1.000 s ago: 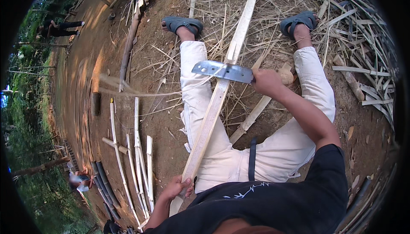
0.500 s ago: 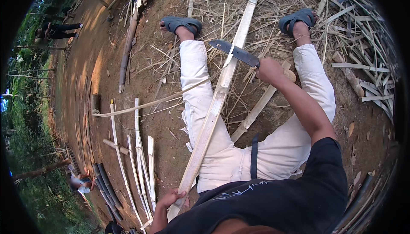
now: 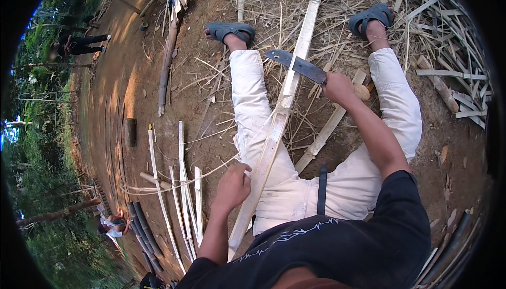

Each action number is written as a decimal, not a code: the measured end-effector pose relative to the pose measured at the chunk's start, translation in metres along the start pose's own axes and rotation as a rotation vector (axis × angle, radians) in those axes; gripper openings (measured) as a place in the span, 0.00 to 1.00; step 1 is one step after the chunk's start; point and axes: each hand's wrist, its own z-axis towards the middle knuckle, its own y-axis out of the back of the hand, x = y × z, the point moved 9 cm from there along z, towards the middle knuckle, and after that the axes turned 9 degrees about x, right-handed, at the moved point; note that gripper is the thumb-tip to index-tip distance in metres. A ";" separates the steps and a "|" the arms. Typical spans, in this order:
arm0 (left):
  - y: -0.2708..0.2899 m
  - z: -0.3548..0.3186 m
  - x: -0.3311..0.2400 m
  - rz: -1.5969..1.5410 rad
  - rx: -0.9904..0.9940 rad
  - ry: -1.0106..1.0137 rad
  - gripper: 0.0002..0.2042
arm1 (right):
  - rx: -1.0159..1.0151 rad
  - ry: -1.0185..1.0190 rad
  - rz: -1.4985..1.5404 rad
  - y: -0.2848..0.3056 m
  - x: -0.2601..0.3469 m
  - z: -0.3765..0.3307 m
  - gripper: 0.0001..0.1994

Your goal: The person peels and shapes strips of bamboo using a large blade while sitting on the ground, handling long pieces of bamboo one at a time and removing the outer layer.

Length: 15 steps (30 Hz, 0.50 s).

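On the ground, several split strips (image 3: 182,183) lay finished; left hand (image 3: 232,186) clasped the bamboo slat (image 3: 274,131), right hand (image 3: 340,88) gripping the knife (image 3: 295,65), its blade partway down the slat.

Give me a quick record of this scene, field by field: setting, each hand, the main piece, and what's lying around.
setting: bare dirt ground, outdoors, person seated with legs stretched out
left hand: grips the near part of the long bamboo strip
right hand: holds a machete, its blade across the strip
strip: lies along the left leg, pointing away
left of person: cut bamboo slats
right side: pile of bamboo scraps
feet: grey sandals
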 end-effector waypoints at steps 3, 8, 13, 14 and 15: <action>-0.019 0.102 -0.013 -0.334 -0.110 0.059 0.15 | 0.014 -0.002 0.036 0.007 0.005 -0.004 0.14; -0.056 0.204 -0.018 -0.885 0.289 0.310 0.34 | -0.005 0.000 0.066 0.027 0.018 -0.012 0.15; -0.071 0.200 -0.039 -1.379 0.611 0.193 0.25 | -0.080 0.114 -0.012 0.050 0.032 -0.026 0.14; -0.063 0.193 -0.042 -1.382 0.582 0.191 0.24 | -0.072 0.149 -0.033 0.053 0.039 -0.033 0.14; -0.056 0.185 -0.044 -1.387 0.551 0.192 0.23 | -0.059 0.186 -0.053 0.052 0.048 -0.040 0.14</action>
